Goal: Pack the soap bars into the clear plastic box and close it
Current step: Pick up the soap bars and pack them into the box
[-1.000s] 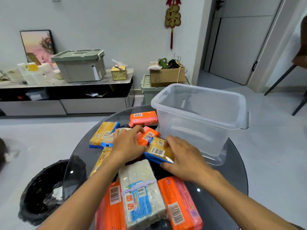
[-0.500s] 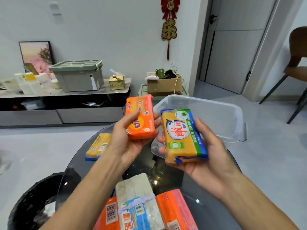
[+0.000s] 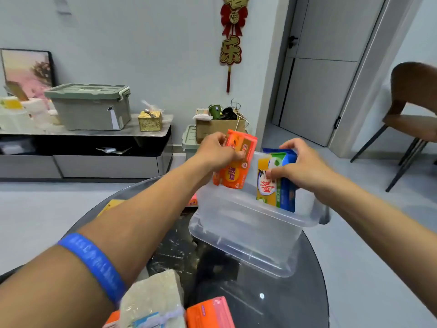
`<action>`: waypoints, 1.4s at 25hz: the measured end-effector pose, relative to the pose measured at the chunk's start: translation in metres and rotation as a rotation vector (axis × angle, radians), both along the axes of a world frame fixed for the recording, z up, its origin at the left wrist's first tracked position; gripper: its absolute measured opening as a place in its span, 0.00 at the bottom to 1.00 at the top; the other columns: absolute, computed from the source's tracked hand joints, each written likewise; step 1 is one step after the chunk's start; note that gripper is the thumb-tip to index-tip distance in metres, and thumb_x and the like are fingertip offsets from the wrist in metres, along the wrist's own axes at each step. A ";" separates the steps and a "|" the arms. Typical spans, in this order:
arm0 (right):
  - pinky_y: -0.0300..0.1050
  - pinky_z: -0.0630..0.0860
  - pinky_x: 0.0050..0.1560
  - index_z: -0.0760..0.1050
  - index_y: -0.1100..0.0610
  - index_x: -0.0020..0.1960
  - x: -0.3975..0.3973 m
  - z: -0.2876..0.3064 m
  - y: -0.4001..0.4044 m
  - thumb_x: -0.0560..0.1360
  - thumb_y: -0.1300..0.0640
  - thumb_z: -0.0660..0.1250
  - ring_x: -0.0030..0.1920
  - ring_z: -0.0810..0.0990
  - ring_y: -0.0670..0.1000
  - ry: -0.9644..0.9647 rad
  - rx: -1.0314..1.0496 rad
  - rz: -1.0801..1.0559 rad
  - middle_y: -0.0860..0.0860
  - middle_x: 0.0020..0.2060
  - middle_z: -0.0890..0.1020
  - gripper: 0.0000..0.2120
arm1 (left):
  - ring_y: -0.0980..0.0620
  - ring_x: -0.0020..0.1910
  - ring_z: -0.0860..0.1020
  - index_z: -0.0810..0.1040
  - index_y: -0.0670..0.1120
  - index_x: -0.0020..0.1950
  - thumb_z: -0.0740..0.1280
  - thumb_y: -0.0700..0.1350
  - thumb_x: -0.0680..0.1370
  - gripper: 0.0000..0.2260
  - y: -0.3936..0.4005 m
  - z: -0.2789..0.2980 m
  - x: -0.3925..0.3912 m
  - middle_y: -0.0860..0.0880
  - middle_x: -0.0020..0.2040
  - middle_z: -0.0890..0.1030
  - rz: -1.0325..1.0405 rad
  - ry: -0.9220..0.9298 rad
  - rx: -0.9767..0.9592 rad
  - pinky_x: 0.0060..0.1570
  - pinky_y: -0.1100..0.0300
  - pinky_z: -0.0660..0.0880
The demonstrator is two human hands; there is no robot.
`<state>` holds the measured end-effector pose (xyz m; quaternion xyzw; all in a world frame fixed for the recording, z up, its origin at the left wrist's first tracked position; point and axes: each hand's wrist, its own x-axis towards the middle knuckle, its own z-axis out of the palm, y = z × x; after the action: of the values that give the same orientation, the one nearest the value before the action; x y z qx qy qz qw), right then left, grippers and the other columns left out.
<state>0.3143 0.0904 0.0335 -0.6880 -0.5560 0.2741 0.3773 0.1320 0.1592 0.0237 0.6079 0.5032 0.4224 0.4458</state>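
The clear plastic box [image 3: 248, 223] stands open on the round glass table [image 3: 283, 292], with no lid seen. My left hand [image 3: 217, 152] grips an orange soap bar [image 3: 235, 171] upright over the box's left side. My right hand [image 3: 305, 166] holds a yellow and blue soap bar [image 3: 275, 188] on end, its lower part inside the box. More bars lie near the table's front: a white pack [image 3: 153, 301] and an orange bar [image 3: 208, 313]. A yellow bar [image 3: 111, 205] and an orange one [image 3: 194, 201] peek out behind my left arm.
A low cabinet [image 3: 94, 147] along the left wall carries a green lidded bin [image 3: 92, 105] and a gold box [image 3: 150, 120]. A cardboard box [image 3: 220, 129] sits beyond the table. A brown chair [image 3: 411, 114] stands at the right, by a door [image 3: 324, 67].
Both hands picked a bar off the table, lifted it, then moved forward over the clear box. The bars are now turned on end and lowered toward its inside.
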 end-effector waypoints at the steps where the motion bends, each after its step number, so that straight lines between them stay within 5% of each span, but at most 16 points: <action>1: 0.48 0.81 0.36 0.70 0.48 0.54 0.003 -0.010 0.007 0.65 0.55 0.78 0.44 0.82 0.51 -0.162 -0.068 0.032 0.51 0.49 0.81 0.23 | 0.47 0.49 0.80 0.75 0.47 0.53 0.76 0.40 0.70 0.16 0.010 -0.005 0.004 0.46 0.52 0.81 -0.014 0.127 -0.036 0.46 0.53 0.79; 4: 0.48 0.81 0.35 0.72 0.51 0.50 0.007 -0.023 0.026 0.66 0.55 0.77 0.44 0.80 0.53 -0.467 -0.261 0.157 0.53 0.48 0.79 0.17 | 0.43 0.52 0.79 0.69 0.47 0.63 0.76 0.38 0.69 0.26 0.032 -0.023 0.007 0.44 0.57 0.76 -0.169 0.600 -0.104 0.52 0.47 0.79; 8: 0.58 0.83 0.45 0.73 0.59 0.57 0.005 -0.023 0.044 0.70 0.62 0.75 0.48 0.82 0.59 -0.365 -0.593 0.295 0.59 0.48 0.80 0.18 | 0.44 0.53 0.77 0.62 0.54 0.72 0.68 0.40 0.75 0.28 0.043 -0.032 0.004 0.45 0.62 0.72 -0.437 1.035 -0.177 0.46 0.54 0.78; 11: 0.52 0.82 0.44 0.74 0.59 0.60 0.007 -0.028 0.054 0.72 0.56 0.73 0.46 0.81 0.54 -0.631 -0.642 0.338 0.56 0.47 0.80 0.18 | 0.47 0.51 0.74 0.68 0.53 0.69 0.64 0.44 0.78 0.20 0.047 -0.041 0.008 0.47 0.66 0.74 -0.491 1.224 -0.107 0.44 0.58 0.72; 14: 0.45 0.76 0.39 0.78 0.57 0.48 0.010 -0.042 0.059 0.70 0.52 0.71 0.36 0.78 0.53 -1.053 -0.558 0.321 0.54 0.42 0.81 0.10 | 0.46 0.55 0.74 0.69 0.56 0.69 0.66 0.47 0.76 0.21 0.049 -0.045 0.006 0.50 0.65 0.74 -0.509 1.350 0.038 0.51 0.55 0.70; 18: 0.47 0.76 0.49 0.71 0.49 0.65 0.011 -0.057 0.059 0.70 0.57 0.69 0.53 0.78 0.56 -1.175 -0.506 0.422 0.52 0.59 0.79 0.24 | 0.46 0.46 0.77 0.81 0.49 0.51 0.65 0.47 0.75 0.08 0.044 -0.038 0.007 0.48 0.53 0.80 -0.500 1.531 0.079 0.44 0.55 0.72; 21: 0.46 0.73 0.53 0.72 0.48 0.66 0.009 -0.039 0.050 0.73 0.58 0.68 0.55 0.77 0.55 -1.020 -0.304 0.410 0.50 0.59 0.80 0.22 | 0.47 0.54 0.78 0.82 0.49 0.53 0.65 0.47 0.76 0.09 0.037 -0.031 0.001 0.49 0.58 0.81 -0.532 1.431 0.078 0.57 0.53 0.74; 23: 0.45 0.72 0.52 0.75 0.50 0.62 0.004 -0.018 0.036 0.74 0.57 0.69 0.53 0.78 0.54 -0.924 -0.192 0.447 0.50 0.57 0.81 0.17 | 0.53 0.56 0.78 0.80 0.47 0.61 0.67 0.42 0.76 0.13 0.021 -0.018 -0.020 0.48 0.61 0.81 -0.486 1.058 0.212 0.57 0.65 0.72; 25: 0.45 0.71 0.51 0.77 0.49 0.59 -0.012 -0.009 0.014 0.74 0.55 0.69 0.51 0.78 0.52 -0.839 -0.072 0.511 0.48 0.54 0.82 0.14 | 0.60 0.46 0.79 0.81 0.43 0.58 0.68 0.38 0.75 0.12 -0.010 -0.007 -0.057 0.47 0.55 0.83 -0.361 0.615 0.325 0.47 0.73 0.72; 28: 0.43 0.66 0.44 0.79 0.47 0.55 -0.042 -0.012 -0.026 0.73 0.55 0.69 0.44 0.74 0.47 -0.736 0.226 0.509 0.43 0.47 0.79 0.11 | 0.58 0.41 0.79 0.82 0.43 0.52 0.67 0.36 0.73 0.09 -0.052 -0.018 -0.115 0.47 0.47 0.84 -0.073 0.302 0.338 0.48 0.62 0.76; 32: 0.48 0.72 0.44 0.79 0.49 0.51 -0.118 -0.020 -0.061 0.73 0.56 0.66 0.44 0.75 0.49 -0.611 0.449 0.606 0.44 0.47 0.82 0.08 | 0.49 0.50 0.79 0.78 0.49 0.58 0.66 0.44 0.74 0.13 -0.111 -0.067 -0.184 0.48 0.54 0.83 0.277 0.741 0.109 0.45 0.56 0.73; 35: 0.53 0.76 0.49 0.77 0.49 0.57 -0.168 -0.055 -0.054 0.72 0.57 0.65 0.53 0.78 0.55 -0.648 0.406 0.702 0.50 0.54 0.82 0.14 | 0.43 0.59 0.75 0.67 0.52 0.68 0.66 0.56 0.72 0.25 -0.141 -0.100 -0.204 0.46 0.65 0.75 0.249 1.091 -0.101 0.50 0.50 0.73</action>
<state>0.1465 0.0362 -0.0211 -0.4228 -0.8835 0.0437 0.1970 -0.0723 0.0184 -0.0762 0.6523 0.7484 0.0715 0.0963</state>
